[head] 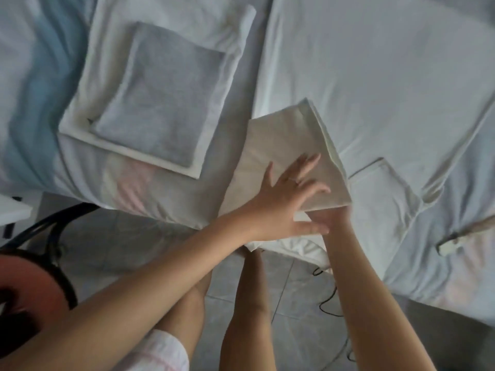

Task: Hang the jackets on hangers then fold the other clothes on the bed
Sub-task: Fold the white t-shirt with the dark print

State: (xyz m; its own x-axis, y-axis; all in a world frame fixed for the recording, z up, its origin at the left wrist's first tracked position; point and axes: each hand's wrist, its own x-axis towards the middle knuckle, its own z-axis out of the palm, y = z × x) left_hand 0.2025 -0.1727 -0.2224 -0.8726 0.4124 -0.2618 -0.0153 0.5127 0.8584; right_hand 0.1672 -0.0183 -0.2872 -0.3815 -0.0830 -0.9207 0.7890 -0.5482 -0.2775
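I see the folded cream cloth square (pixel 289 159) lying at the near edge of the white-sheeted bed (pixel 375 76), one corner pointing away from me. My left hand (pixel 286 199) lies flat on top of it, fingers spread wide, palm down, gripping nothing. My right hand (pixel 332 215) sits under the cloth's near right corner; only the knuckles and wrist show, so I cannot tell whether it pinches the fabric or merely supports it. The 2 hands meet at that corner, left thumb touching the right hand.

To the left, well apart from both hands, a folded grey knit garment (pixel 158 103) rests on a larger folded white garment (pixel 150 76), stacked as 1 pile. A flat white garment with a patch pocket (pixel 380 199) lies just right of the cream cloth. The picture is slightly blurred.
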